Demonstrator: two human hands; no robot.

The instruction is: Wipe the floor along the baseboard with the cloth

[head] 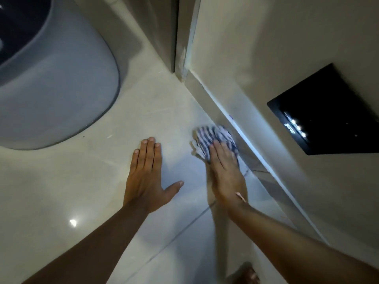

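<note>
Striped blue-and-white cloth (213, 140), crumpled and soft, lies under the fingers of the right hand (226, 173), which presses it flat-palmed onto the glossy pale tile floor (82, 181), just beside the smooth baseboard (231, 128). Left hand (146, 177) rests spread and flat on the tile, empty. Beyond it curves a rounded grey fixture (61, 85).

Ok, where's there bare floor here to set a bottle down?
Bare tile lies between the left hand and the grey rounded fixture, and nearer the viewer left of the forearms. It is crowded along the baseboard, where the right hand presses the striped cloth.
</note>
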